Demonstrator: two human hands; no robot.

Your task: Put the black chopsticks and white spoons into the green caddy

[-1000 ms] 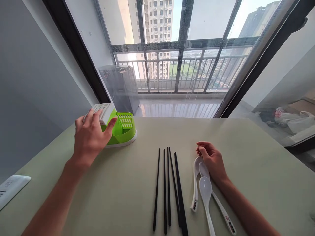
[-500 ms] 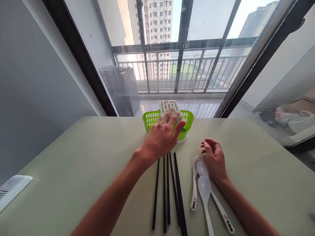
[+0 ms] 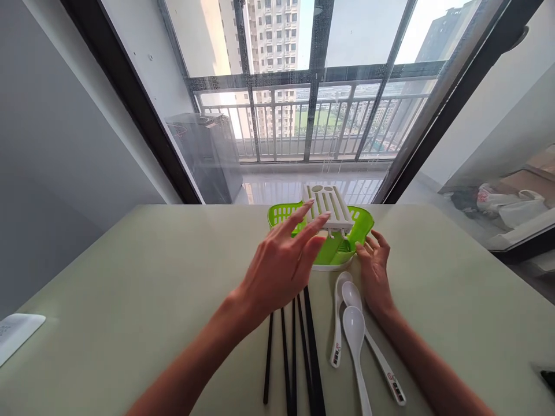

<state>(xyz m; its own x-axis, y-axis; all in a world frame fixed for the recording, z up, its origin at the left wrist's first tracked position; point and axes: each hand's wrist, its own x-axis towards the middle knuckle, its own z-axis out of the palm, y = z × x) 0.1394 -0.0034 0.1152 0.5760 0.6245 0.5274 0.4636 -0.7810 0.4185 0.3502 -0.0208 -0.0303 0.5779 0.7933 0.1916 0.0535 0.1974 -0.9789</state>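
Observation:
A green cutlery holder [image 3: 330, 254] with a white slotted top [image 3: 336, 205] and a white base stands near the table's far edge. My left hand [image 3: 281, 266] is in front of its left part, fingers stretched out towards the slotted top; whether the fingertips touch it I cannot tell. My right hand [image 3: 375, 266] grips the holder's right end, thumb in front and fingers round the side. Several black chopsticks [image 3: 293, 352] lie side by side below my left hand, their far ends partly hidden by it. Three white spoons [image 3: 354, 326] lie overlapping beside them, left of my right forearm.
The pale table [image 3: 130, 300] ends at a large window with a balcony railing [image 3: 333, 124] beyond. A white object [image 3: 19, 335] lies at the left edge, and a dark object [image 3: 548, 377] shows at the right edge.
The cutlery holder has moved with my left hand from the far left to right of centre. My right hand has gone from above the spoons to the holder's right end.

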